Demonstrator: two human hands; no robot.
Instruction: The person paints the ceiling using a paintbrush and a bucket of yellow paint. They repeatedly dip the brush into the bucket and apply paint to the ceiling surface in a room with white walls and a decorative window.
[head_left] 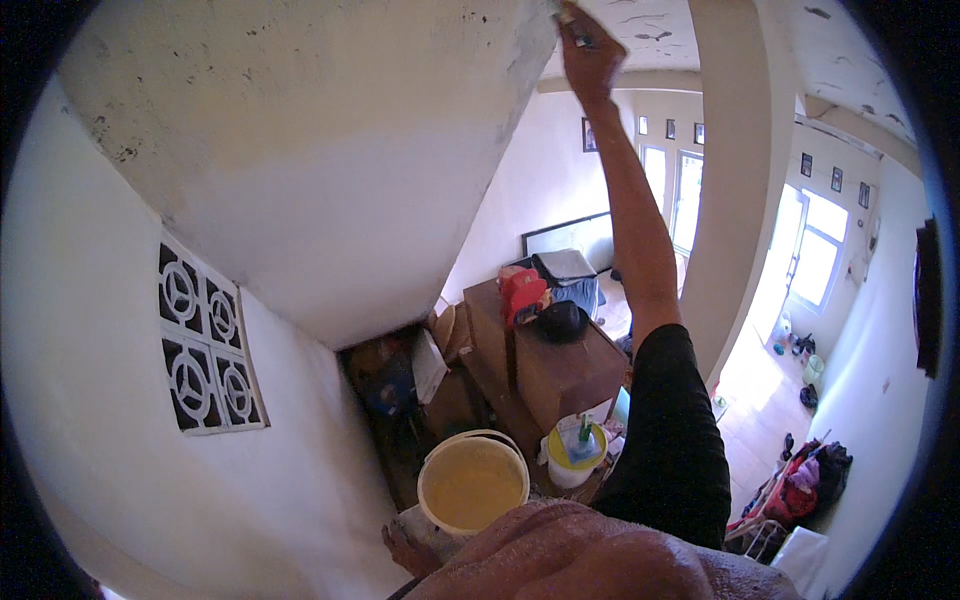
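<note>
My right hand (592,55) is raised high on a stretched arm, at the edge of the sloping ceiling (270,170). Its fingers are closed round something small that I cannot make out. Low in view, my left hand (408,552) rests beside a pale surface just below a bucket, with its fingers partly apart and nothing seen in them. The white bucket (428,490) stands upright with its handle on the rim, and pale yellowish liquid fills part of it. The slope is stained and dark-spotted higher up, whiter lower down.
A brown cabinet (570,375) below carries a red cloth (522,292) and a black rounded object (562,322). Next to it stands a white tub with a yellow lid (575,460). A vent block (205,340) is set in the left wall; a pillar (735,180) rises at right.
</note>
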